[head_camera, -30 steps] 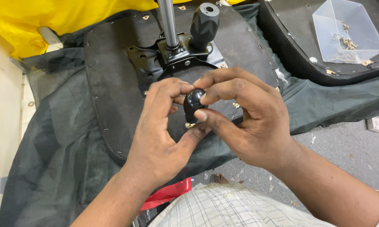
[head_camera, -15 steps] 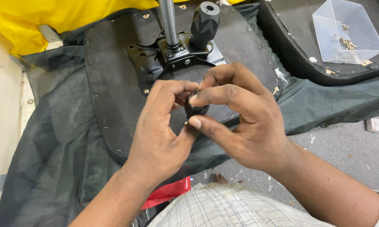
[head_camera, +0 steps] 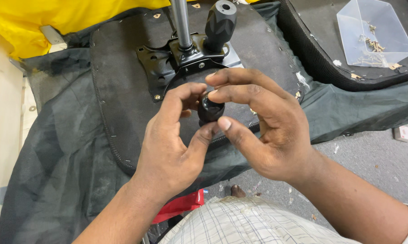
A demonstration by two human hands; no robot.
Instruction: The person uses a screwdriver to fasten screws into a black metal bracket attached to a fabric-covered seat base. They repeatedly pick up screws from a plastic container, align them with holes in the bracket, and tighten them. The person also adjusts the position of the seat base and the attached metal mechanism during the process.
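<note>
Small black knob (head_camera: 210, 110) pinched between left hand (head_camera: 172, 140) and right hand (head_camera: 262, 131); both grips closed on it, above upturned chair seat (head_camera: 122, 95).

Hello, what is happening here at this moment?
A person holds a small black knob between the fingers of the left hand and the right hand, above an upturned black chair seat. A black metal plate with a steel column and a black handle is mounted on the seat. A clear plastic box with small screws sits at the upper right.
</note>
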